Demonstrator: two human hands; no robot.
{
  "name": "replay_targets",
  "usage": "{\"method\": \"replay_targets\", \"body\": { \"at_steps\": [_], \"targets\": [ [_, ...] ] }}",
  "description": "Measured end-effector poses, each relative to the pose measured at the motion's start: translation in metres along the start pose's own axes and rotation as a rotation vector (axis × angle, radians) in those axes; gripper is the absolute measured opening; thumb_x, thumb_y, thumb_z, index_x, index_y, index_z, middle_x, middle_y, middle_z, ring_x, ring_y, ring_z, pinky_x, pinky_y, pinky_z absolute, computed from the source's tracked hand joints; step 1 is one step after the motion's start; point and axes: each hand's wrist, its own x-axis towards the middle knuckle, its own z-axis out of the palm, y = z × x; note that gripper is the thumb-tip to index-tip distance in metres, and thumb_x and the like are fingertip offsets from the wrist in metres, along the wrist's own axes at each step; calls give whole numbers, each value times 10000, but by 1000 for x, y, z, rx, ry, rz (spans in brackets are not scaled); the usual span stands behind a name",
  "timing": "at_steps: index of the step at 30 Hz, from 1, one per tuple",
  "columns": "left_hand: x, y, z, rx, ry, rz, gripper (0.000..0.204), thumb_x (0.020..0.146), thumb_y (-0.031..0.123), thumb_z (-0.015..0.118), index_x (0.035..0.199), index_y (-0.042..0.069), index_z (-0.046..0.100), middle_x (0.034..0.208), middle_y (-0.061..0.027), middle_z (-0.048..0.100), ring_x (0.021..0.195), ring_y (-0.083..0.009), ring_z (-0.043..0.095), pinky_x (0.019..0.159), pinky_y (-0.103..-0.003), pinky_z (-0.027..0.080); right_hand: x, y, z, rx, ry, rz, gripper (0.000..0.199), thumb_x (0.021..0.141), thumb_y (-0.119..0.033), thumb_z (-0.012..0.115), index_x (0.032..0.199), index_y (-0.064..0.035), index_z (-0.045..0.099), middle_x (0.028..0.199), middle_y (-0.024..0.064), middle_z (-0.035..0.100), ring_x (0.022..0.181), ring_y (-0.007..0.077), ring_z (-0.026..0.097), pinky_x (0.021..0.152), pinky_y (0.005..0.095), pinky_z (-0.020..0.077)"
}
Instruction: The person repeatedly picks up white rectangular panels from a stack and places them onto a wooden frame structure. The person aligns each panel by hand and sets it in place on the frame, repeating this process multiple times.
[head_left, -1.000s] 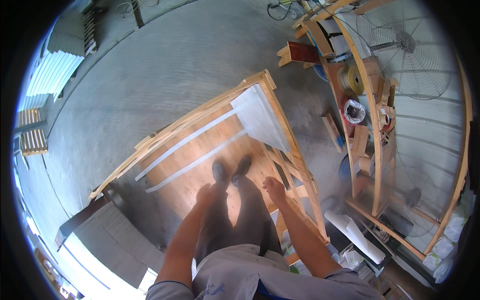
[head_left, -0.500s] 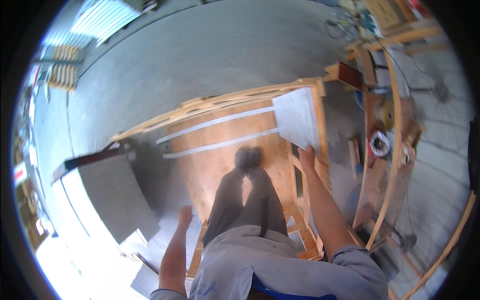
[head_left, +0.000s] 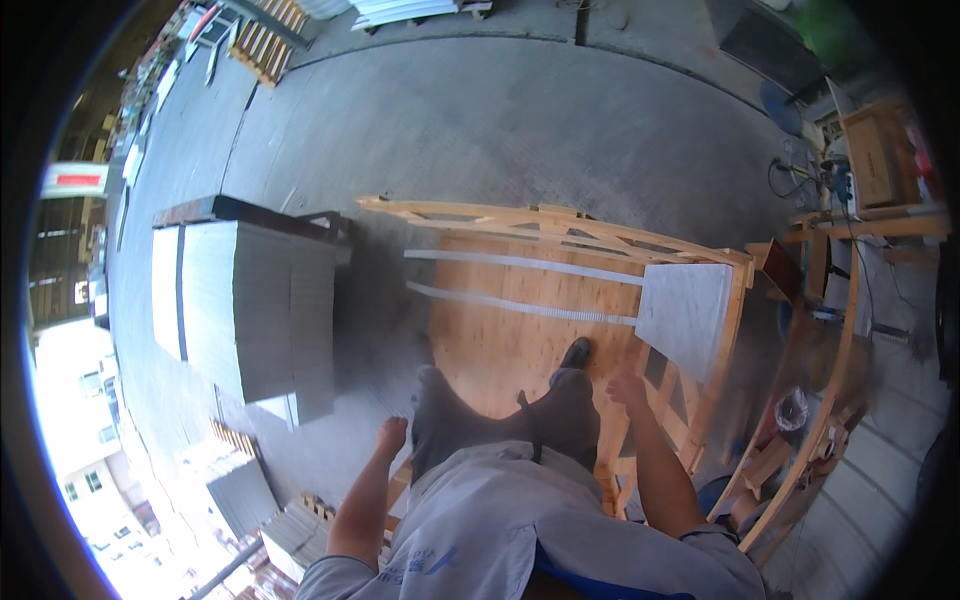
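A pale marbled slab (head_left: 684,311) leans at the right end of a wooden crate (head_left: 660,242). Two narrow whitish strips (head_left: 520,263) run from it along the crate's plywood floor. Below the slab, apart from it, is my right hand (head_left: 627,391), empty, its fingers loosely apart and slightly blurred. My left hand (head_left: 392,436) hangs low to the left of my legs, fingers curled in with nothing visible in them. One shoe (head_left: 577,352) stands on the plywood; my other leg reaches over its left edge.
Left of the crate stands a large stack of grey-white slabs (head_left: 240,310). A wooden rack (head_left: 850,320) with a roll of tape (head_left: 791,409) and odds and ends lies along the right. Farther off are a pallet (head_left: 268,42) and the concrete floor (head_left: 480,120).
My right hand has come off the slab's lower corner and drawn back toward me. My feet have parted, one leg stepping left. My view has turned left, so the crate appears farther right.
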Motion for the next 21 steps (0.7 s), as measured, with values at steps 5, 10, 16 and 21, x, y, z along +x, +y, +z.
{"method": "replay_targets", "body": {
  "at_steps": [5,10,16,21],
  "targets": [
    [63,-115,-73,595,154,473,179,890,161,463,876,61,611,891,-185,621,870,-387,599,755,-497,487,-7,16,54,96,207,-59,322,854,-233,638,1082,-14,577,913,121,656,723,240,680,557,322,539],
    [225,-261,-217,-70,497,193,351,920,264,515,1144,-1,575,1083,-196,632,1002,-344,605,864,-447,477,18,102,136,269,445,-183,225,872,-279,564,906,-62,615,794,69,645,692,176,636,532,292,491],
    [314,-355,-397,-143,982,258,538,987,410,393,1331,0,448,1358,-236,433,1231,-351,451,1041,-463,352,-21,276,346,-1106,496,-204,216,866,-233,515,798,-73,644,786,115,640,701,239,632,624,371,504],
    [312,-358,-395,116,990,-141,594,976,462,347,1365,16,399,1400,-221,382,1276,-341,391,1066,-465,303,-100,336,469,156,599,-60,188,839,-233,600,804,-54,642,744,90,652,595,225,638,562,374,520]
  ]
}}
